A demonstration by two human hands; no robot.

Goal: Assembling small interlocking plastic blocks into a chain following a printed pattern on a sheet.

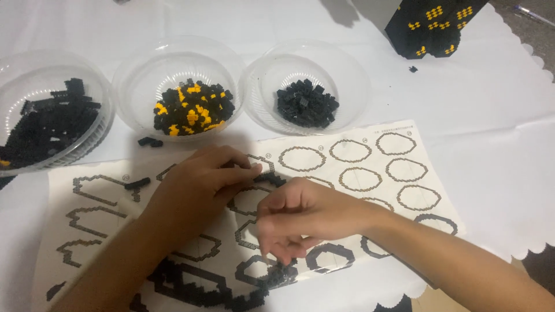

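Observation:
My left hand (202, 185) rests on a printed instruction sheet (404, 144) and pinches a small strip of black bricks (270, 178) at its fingertips. Just to its right, my right hand (300, 222) hovers with fingers curled downward, its fingertips touching a black brick assembly (277, 274) lying on the sheet. Whether the right hand grips anything is unclear. More joined black brick outlines (191, 286) lie near the sheet's front edge.
Three clear plastic bowls stand at the back: a left bowl (34, 69) of black bricks, a middle bowl (179, 63) of black and yellow bricks, a right bowl (306, 63) of black bricks. A built black-and-yellow block model (428, 26) stands far right. Loose bricks (150, 141) lie nearby.

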